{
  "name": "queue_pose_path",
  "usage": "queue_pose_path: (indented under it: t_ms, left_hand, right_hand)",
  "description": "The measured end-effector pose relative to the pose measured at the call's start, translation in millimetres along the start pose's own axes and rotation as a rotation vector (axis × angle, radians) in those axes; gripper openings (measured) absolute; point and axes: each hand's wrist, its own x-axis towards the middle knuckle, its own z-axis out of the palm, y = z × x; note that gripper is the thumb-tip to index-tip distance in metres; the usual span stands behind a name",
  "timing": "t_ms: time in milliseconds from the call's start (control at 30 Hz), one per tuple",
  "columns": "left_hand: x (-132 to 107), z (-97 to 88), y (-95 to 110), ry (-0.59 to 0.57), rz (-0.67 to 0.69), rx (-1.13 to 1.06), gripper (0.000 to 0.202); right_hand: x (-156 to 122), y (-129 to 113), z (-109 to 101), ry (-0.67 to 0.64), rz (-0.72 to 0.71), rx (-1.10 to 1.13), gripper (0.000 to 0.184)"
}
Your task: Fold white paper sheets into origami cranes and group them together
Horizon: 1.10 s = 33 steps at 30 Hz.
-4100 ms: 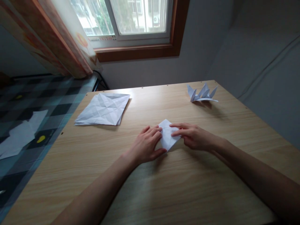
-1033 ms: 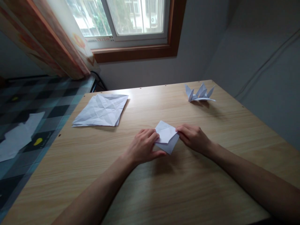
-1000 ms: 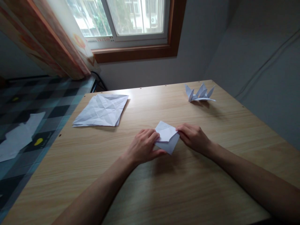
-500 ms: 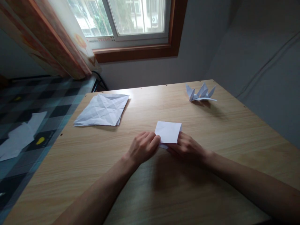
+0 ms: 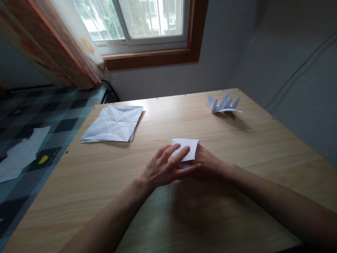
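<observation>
Lying spread, the left fingers (image 5: 182, 153) partly hide folded paper (image 5: 193, 144) (I can't read the right hand (image 5: 210, 161), fingers hidden).

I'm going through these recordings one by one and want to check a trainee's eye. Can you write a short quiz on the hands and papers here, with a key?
1. Which hand is partly hidden by the small folded paper?
2. True or false: the spiky origami sits farther from the person than the small folded paper does.
3. What does the creased paper stack lie on?
A) the checked cloth
B) the wooden table
C) the windowsill

Key:
1. The right hand.
2. True.
3. B.
</observation>
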Motion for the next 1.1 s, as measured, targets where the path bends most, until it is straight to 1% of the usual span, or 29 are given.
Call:
queue_pose_path:
  t_ms: [33,100,200,233,333,467,533,600,733,800,900,1000,1033,1100]
  left_hand:
    - [0.8,-2.0,-0.3,-0.039,0.01,-0.022,0.043]
    - [2.3,-5.8,-1.7,-0.091,-0.016,-0.039,0.037]
    - [3.7,-8.9,-5.2,-0.124,-0.092,-0.01,0.026]
    - [3.9,-9.3,-6.5,-0.137,-0.11,-0.003,0.024]
    - [4.0,-9.1,-10.0,-0.187,-0.147,0.003,0.024]
    - [4.1,-7.4,-13.1,-0.224,-0.157,0.006,0.028]
    - [4.4,-6.1,-13.4,-0.215,-0.144,0.032,0.03]
    - [4.9,-5.2,-12.6,-0.189,-0.117,0.074,0.028]
    - [6.6,-6.6,-8.6,-0.141,-0.095,0.113,0.013]
    - [7.2,-8.1,-7.1,-0.116,-0.099,0.112,0.011]
    - [7.5,-7.5,-7.7,-0.083,-0.091,0.067,0.01]
    - [7.6,-1.6,-10.5,-0.052,-0.066,0.012,0.008]
    - [7.5,1.1,-11.4,-0.044,-0.067,-0.009,0.007]
    - [7.2,6.2,-12.3,-0.039,-0.109,-0.053,0.006]
  right_hand:
    - [-2.3,1.6,-1.4,0.019,0.003,-0.008,0.024]
    - [-7.9,4.5,-5.4,0.027,0.041,-0.007,0.024]
    - [-17.3,7.5,-11.4,-0.006,0.109,0.033,0.017]
    - [-20.1,8.2,-12.8,0.004,0.127,0.038,0.014]
    - [-26.1,9.1,-15.0,0.067,0.158,-0.016,0.011]
    - [-27.2,9.2,-15.5,0.078,0.21,-0.114,0.011]
    - [-26.6,9.6,-15.5,0.084,0.231,-0.07,0.009]
    - [-26.1,10.2,-15.3,0.09,0.223,0.023,0.009]
    - [-25.9,10.7,-13.9,0.063,0.166,0.205,0.014]
    - [-26.0,10.7,-12.8,0.044,0.142,0.265,0.016]
    - [-26.4,10.4,-11.3,0.031,0.141,0.317,0.013]
    - [-26.5,9.4,-11.5,0.033,0.162,0.347,0.004]
    - [-26.2,8.9,-12.1,0.033,0.168,0.358,0.003]
    - [-25.3,7.8,-13.5,0.031,0.172,0.373,0.005]
